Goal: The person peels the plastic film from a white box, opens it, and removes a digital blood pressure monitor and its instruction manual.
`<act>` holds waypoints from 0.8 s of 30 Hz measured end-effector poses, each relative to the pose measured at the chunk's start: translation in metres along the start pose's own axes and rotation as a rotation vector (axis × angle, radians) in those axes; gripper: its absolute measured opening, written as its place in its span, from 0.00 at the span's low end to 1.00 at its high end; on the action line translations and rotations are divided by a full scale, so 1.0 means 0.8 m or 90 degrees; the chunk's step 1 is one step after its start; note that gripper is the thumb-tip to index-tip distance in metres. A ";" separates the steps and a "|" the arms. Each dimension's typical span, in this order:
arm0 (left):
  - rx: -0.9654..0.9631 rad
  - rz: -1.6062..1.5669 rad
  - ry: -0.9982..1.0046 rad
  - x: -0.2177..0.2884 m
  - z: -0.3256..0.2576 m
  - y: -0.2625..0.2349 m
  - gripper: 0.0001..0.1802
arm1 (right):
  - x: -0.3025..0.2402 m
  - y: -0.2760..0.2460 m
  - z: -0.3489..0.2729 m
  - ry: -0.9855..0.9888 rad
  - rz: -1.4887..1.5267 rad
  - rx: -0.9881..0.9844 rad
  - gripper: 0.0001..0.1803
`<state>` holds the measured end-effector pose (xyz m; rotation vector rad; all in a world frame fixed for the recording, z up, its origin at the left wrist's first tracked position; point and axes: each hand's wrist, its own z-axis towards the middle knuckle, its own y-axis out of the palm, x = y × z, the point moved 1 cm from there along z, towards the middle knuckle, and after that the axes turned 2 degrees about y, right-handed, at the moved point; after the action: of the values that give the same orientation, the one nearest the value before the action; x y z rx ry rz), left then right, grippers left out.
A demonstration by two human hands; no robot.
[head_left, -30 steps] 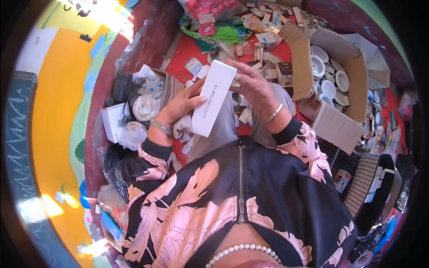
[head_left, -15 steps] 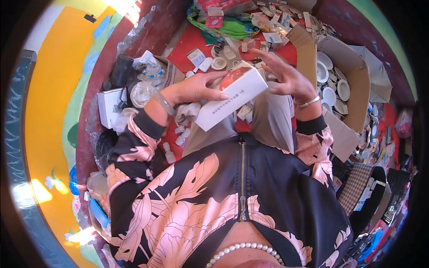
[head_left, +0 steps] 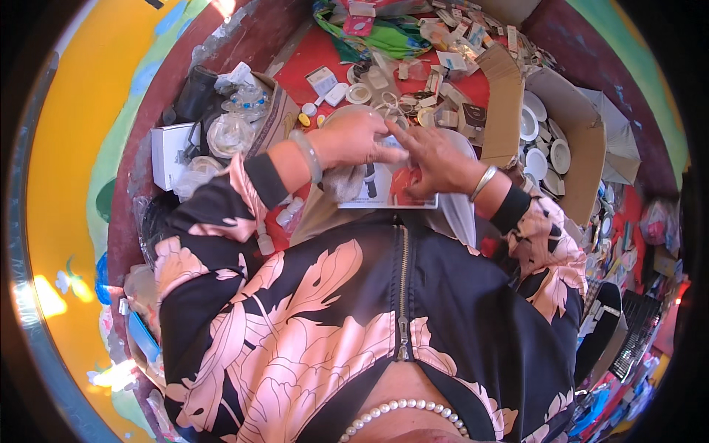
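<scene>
A white box (head_left: 384, 198) with a dark picture and a red patch on its face lies flat on my lap. My left hand (head_left: 360, 138) is bent over its far left part, fingers pressed together; whatever is under them is hidden. My right hand (head_left: 442, 164) rests over its right half with index finger stretched and thumb spread apart, near the red patch. The fingertips of both hands meet above the box. A rumpled grey cloth (head_left: 343, 183) shows below my left hand, overlapping the box's left edge.
Left stands an open carton (head_left: 277, 111) beside plastic-wrapped items and a white box (head_left: 168, 156). Beyond my knees, small boxes and round white pieces (head_left: 359, 93) lie on red cloth (head_left: 297, 62). A large cardboard box (head_left: 583, 140) holding white discs stands right.
The box has come down from a tilted hold to lie flat on my lap, its picture face now up. My right hand has moved in toward the left one.
</scene>
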<state>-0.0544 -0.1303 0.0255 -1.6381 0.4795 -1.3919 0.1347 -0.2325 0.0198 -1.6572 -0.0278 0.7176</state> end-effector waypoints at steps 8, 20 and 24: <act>0.470 -0.889 -0.379 -0.061 -0.080 0.039 0.28 | -0.071 0.027 -0.018 0.003 -0.105 0.073 0.64; 0.525 -1.021 -0.304 -0.063 -0.095 0.042 0.26 | -0.010 -0.013 -0.014 0.070 0.435 0.171 0.61; 0.298 -0.740 -0.114 -0.034 -0.062 0.107 0.19 | -0.005 -0.030 -0.059 0.151 0.927 0.211 0.58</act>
<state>-0.0863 -0.1721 -0.0626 -1.6279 -1.0096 -1.9008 0.1625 -0.2698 0.0450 -1.2214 1.5016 1.4477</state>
